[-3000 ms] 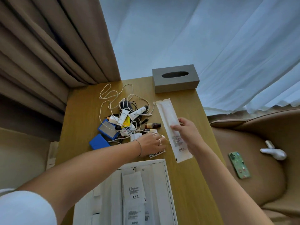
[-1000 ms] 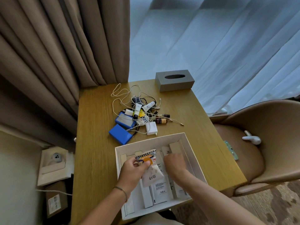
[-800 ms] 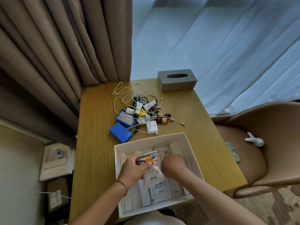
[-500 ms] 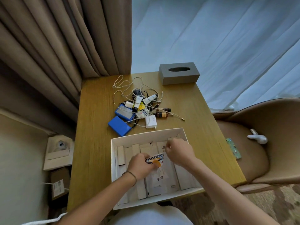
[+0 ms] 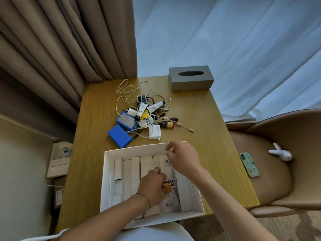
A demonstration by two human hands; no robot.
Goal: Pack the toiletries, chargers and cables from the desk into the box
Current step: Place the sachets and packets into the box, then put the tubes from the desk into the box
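Observation:
A white open box (image 5: 135, 149) lies at the desk's near edge, with several white packets lying flat inside. My left hand (image 5: 152, 186) is inside it, fingers closed on a small sachet (image 5: 169, 200) with a striped top and an orange mark. My right hand (image 5: 182, 159) is at the box's far wall, thumb and fingers pinched at the rim. Behind the box sits the pile: tangled white cables (image 5: 128, 91), two white tubes (image 5: 141, 109), two blue power banks (image 5: 119, 135), a white charger (image 5: 154, 132) and two brown bottles (image 5: 167, 124).
A grey tissue box (image 5: 191, 78) stands at the desk's far edge. A tan chair (image 5: 278, 180) on the right carries a green phone (image 5: 249, 164) and a white object (image 5: 280, 153). Curtains hang behind and to the left. A wall socket (image 5: 65, 151) is low on the left.
Earlier both hands were at the pile on the desk; they then came into the box. The left hand lowered the sachet onto the packets. The right hand moved up to the box's far rim.

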